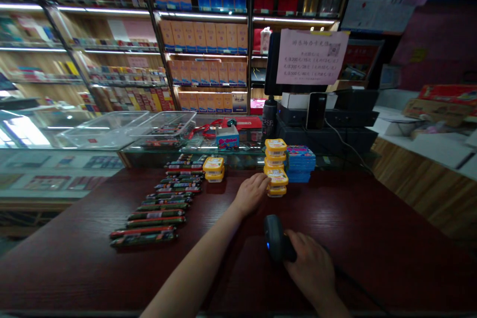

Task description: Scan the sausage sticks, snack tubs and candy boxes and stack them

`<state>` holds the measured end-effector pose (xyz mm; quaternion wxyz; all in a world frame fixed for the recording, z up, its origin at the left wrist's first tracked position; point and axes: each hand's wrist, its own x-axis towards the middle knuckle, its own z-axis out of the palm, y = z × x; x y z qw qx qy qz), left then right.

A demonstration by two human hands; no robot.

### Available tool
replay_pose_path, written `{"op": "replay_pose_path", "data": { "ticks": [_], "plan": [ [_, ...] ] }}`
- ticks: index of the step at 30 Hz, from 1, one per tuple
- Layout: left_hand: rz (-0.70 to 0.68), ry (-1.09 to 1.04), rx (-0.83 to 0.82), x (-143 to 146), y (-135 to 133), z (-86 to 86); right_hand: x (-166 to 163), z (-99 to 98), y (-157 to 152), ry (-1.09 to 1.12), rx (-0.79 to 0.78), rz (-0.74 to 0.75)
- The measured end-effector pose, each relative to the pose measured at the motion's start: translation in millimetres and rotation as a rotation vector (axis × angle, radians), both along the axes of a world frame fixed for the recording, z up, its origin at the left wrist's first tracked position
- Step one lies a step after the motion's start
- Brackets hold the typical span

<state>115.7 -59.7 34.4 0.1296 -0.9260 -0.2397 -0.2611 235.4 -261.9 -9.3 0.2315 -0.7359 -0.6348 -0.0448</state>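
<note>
My left hand (253, 194) reaches forward over the table with its fingers bent together against the left side of a yellow-lidded plastic tub (276, 177), gripping its edge. This tub sits on another one, in front of a taller stack of the same tubs (275, 146). In my right hand (313, 263) is a dark barcode scanner (276, 238) with a small blue light, its head pointing left and its cable trailing to the lower right. Left of my left hand, two more yellow-lidded tubs (214, 170) are stacked beside a long row of dark wrapped sticks (156, 216).
Blue flat packs (301, 164) are piled right of the tubs. Behind them stand a monitor with a pink notice (311, 57) and a black bottle (269, 119). Clear plastic bins (164, 126) and a small blue box (227, 138) rest on the glass counter, before shelves of boxed goods.
</note>
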Motion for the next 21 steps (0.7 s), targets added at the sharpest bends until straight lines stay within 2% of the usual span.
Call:
{"op": "replay_pose_path", "data": {
  "ticks": [3, 5, 10, 12, 16, 21],
  "plan": [
    [0.059, -0.087, 0.002, -29.4, 3.5, -5.7, 0.7, -2.3, -1.7, -0.003, 0.013, 0.008],
    [0.156, -0.151, -0.004, -54.9, 8.7, -5.7, 1.5, -4.1, -2.4, -0.003, 0.021, 0.018],
    [0.490, -0.328, -0.012, -114.2, 33.9, 7.4, 2.7, -6.4, -3.3, -0.012, 0.017, 0.020],
    [0.559, -0.343, -0.046, -129.3, 47.7, 13.5, 2.7, -6.7, -3.5, -0.023, 0.024, 0.022],
    [0.527, -0.302, -0.160, -145.3, 72.6, 19.0, 1.5, -6.0, -3.5, -0.043, 0.026, 0.008],
    [0.438, -0.213, -0.169, -151.9, 84.7, 20.4, 1.8, -3.7, -1.9, -0.040, -0.005, 0.014]
  ]
}}
